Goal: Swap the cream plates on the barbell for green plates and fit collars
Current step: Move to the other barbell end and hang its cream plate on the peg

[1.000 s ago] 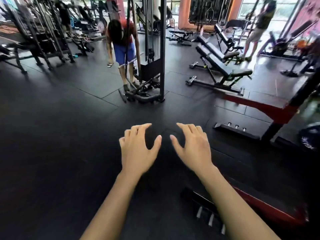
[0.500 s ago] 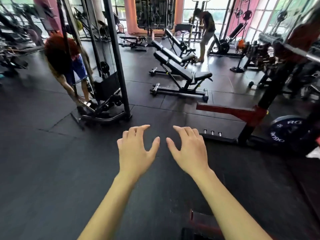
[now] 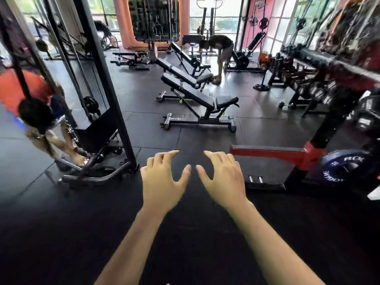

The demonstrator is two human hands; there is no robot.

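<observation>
Both hands are out front, palms down, holding nothing. Left hand (image 3: pixel 162 183) and right hand (image 3: pixel 224 182) float side by side over the black rubber floor (image 3: pixel 61 233), fingers spread and loosely bent, thumbs pointing at each other w/ a small gap between. Neither touches anything.

Step in hand, by my read: the approach, before any plate work. No cream plate, green plate or collar shows anywhere, so the swap looks not yet started.

The nearest task-related gear sits to the right. A red-and-black rack (image 3: pixel 304 156) stands there, its red foot reaching toward the right hand but well apart from it. Just past the upright, low at the right edge, is a dark plate w/ white lettering (image 3: pixel 345 168), blue-black, not cream; can't tell if it's on a sleeve or just leaning. A blurred bar (image 3: pixel 320 58) runs across the upper right of the rack, probably the barbell, ends out of view.

Next move, I'd guess: turn right, get to the bar end, find the cream plate and take its rim w/ both hands.

Elsewhere: an adjustable bench (image 3: pixel 197 93) mid-floor, a cable machine (image 3: pixel 98 99) at left, two other ppl bent over further off.
</observation>
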